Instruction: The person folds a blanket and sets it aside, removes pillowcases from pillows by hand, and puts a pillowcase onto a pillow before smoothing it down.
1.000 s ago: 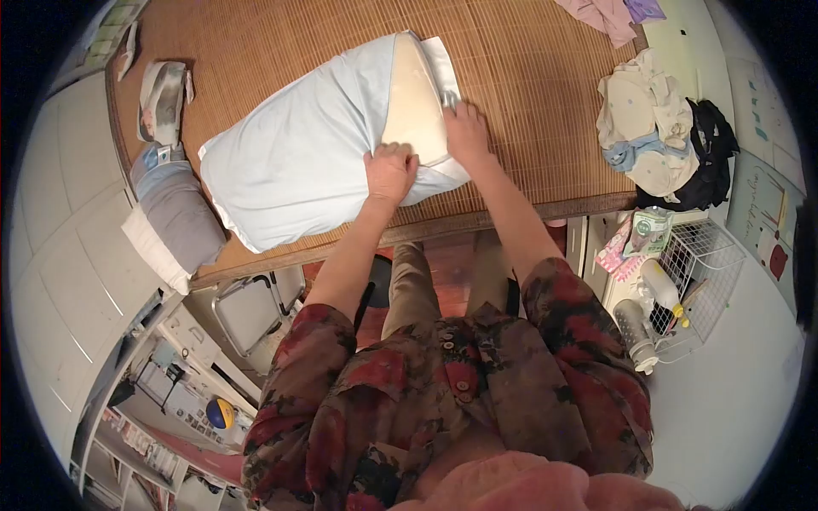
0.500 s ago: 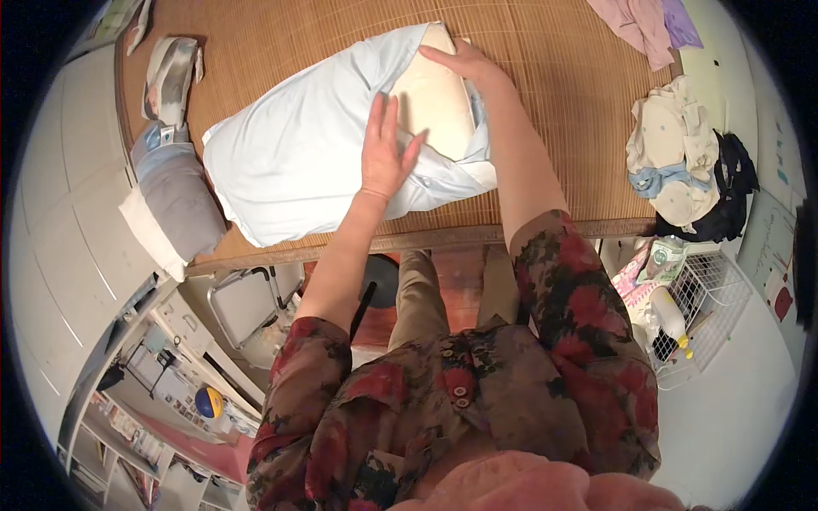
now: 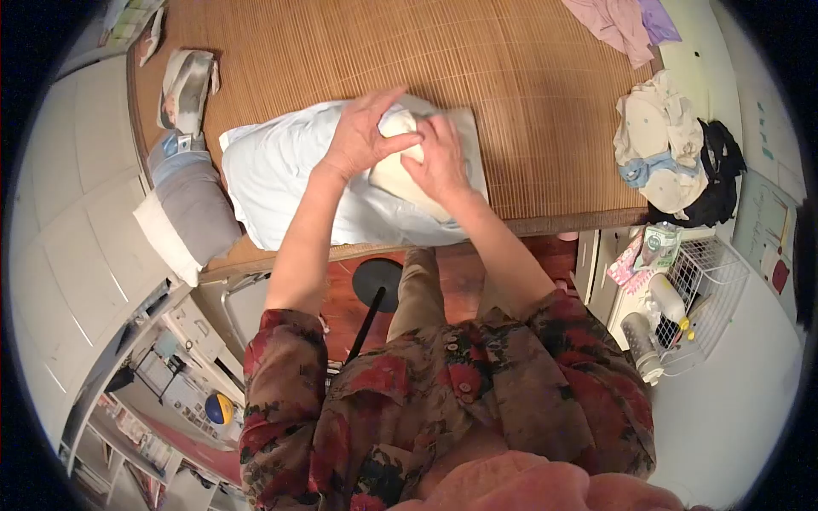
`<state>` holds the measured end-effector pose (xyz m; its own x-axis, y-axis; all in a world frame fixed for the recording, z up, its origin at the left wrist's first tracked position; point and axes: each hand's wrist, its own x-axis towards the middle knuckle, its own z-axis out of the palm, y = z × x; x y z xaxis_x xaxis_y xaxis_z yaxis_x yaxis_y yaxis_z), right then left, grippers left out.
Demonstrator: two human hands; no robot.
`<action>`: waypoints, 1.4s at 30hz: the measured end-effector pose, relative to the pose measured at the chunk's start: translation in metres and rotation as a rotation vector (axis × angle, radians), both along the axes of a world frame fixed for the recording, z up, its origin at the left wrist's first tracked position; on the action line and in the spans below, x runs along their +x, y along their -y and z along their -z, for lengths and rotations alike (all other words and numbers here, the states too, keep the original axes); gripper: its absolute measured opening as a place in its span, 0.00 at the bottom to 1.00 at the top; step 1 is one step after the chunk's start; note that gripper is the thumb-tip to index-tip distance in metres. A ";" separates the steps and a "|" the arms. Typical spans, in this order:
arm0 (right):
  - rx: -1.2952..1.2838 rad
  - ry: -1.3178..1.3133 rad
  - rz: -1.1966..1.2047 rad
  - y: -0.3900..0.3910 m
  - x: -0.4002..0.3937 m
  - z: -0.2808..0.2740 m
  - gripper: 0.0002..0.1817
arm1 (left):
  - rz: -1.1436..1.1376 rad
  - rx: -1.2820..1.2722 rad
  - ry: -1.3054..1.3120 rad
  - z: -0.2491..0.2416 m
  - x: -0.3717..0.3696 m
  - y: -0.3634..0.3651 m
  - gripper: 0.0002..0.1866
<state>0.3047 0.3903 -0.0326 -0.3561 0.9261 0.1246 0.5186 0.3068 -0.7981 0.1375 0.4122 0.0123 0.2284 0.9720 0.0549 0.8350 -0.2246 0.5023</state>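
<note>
Cream pillow insert [image 3: 392, 175] is lying between and below the fingers, partly inside the pale blue pillowcase [image 3: 274, 170]. Right hand [image 3: 438, 160] is grasping its near end; left hand [image 3: 358, 139] is arching around it, pinch uncertain. Probably behaving light, soft, springy; best hold: under both thumbs. Hands are hiding fingertip contact; pillowcase is covering the remainder.

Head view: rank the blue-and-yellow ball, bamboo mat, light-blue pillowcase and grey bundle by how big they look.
Largest to smallest:
1. bamboo mat
2. light-blue pillowcase
3. grey bundle
4. blue-and-yellow ball
</note>
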 end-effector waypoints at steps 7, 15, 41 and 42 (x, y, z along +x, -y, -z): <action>-0.130 -0.063 0.024 0.065 0.014 0.001 0.34 | -0.038 -0.318 -0.163 -0.004 0.019 0.029 0.27; -0.674 -0.109 -0.080 0.141 0.054 0.017 0.53 | -0.333 -0.112 0.134 -0.035 0.010 0.039 0.24; 0.480 -0.028 -0.504 0.037 0.023 -0.245 0.29 | 0.418 0.331 -0.687 -0.271 0.019 0.087 0.37; 0.442 0.044 -0.557 0.035 0.027 -0.249 0.28 | 0.500 0.274 -0.610 -0.280 0.018 0.076 0.29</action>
<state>0.3313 0.3550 0.2159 -0.7752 0.4709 0.4211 0.2191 0.8256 -0.5200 0.1551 0.3364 0.2928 0.6956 0.7185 0.0012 0.7123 -0.6893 -0.1324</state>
